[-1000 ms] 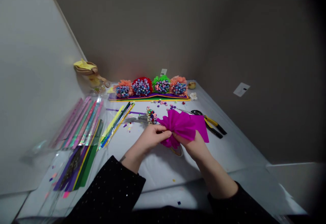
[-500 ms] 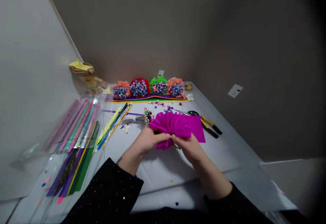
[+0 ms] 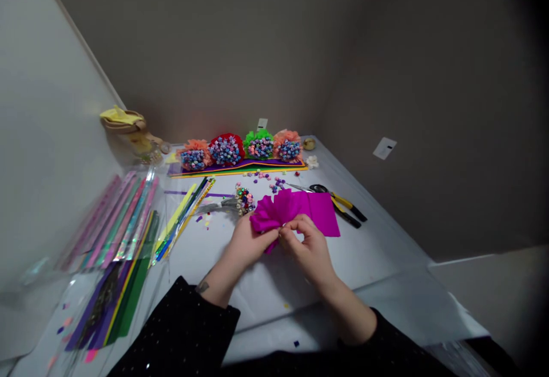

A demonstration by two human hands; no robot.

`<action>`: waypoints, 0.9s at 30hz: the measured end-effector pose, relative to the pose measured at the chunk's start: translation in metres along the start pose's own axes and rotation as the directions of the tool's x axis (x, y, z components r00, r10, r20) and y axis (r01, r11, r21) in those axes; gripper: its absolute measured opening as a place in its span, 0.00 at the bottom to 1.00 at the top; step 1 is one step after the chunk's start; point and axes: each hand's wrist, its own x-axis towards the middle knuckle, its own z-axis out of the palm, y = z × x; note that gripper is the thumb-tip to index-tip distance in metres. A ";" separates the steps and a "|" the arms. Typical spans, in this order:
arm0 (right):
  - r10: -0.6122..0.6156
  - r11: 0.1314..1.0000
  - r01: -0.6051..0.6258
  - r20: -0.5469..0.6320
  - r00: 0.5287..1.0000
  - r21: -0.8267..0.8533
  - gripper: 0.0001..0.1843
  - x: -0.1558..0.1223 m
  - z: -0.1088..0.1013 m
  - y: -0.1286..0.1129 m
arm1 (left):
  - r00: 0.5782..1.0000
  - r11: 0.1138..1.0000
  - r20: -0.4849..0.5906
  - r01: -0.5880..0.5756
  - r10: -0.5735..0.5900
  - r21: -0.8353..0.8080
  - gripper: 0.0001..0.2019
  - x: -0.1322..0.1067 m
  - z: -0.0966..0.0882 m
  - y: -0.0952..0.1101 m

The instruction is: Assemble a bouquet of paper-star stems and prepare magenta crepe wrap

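Both my hands hold a pleated sheet of magenta crepe paper (image 3: 300, 210) above the white table (image 3: 377, 262). My left hand (image 3: 246, 243) pinches the gathered lower end of the paper from the left, fingers closed. My right hand (image 3: 306, 249) pinches the same gathered spot from the right, fingers curled. The paper fans out up and to the right of my fingers. A small bundle of colourful paper stars on wires (image 3: 243, 198) lies just behind my left hand.
Several finished star bouquets (image 3: 240, 149) stand in a row on coloured sheets at the back. Scissors (image 3: 311, 188) and yellow-handled pliers (image 3: 348, 208) lie to the right of the paper. Packs of coloured strips (image 3: 124, 222) and paper sheets (image 3: 107, 305) lie on the left.
The paper has been gathered tighter and drawn toward me; my right hand has moved up over the gathered end. The camera has shifted slightly, and the scene sits further left.
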 end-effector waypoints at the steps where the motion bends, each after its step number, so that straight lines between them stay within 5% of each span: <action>1: -0.022 0.999 0.021 -0.023 1.000 -0.025 0.11 -0.001 0.001 -0.001 | 1.000 1.000 0.004 -0.013 0.013 0.015 0.04 0.000 -0.001 0.000; 10: -0.161 0.985 0.163 0.045 0.986 -0.060 0.09 0.005 -0.003 -0.002 | 0.990 0.955 0.102 0.124 -0.099 -0.268 0.14 0.003 -0.003 -0.010; 16: -0.170 0.975 0.189 0.159 0.972 -0.115 0.08 0.011 -0.010 0.000 | 0.990 0.948 0.121 0.112 -0.079 -0.299 0.16 0.006 -0.002 -0.019; 27: -0.080 0.996 0.068 0.243 0.967 0.057 0.09 0.014 -0.012 0.004 | 0.994 0.976 0.096 0.077 -0.058 -0.206 0.13 0.007 -0.002 -0.021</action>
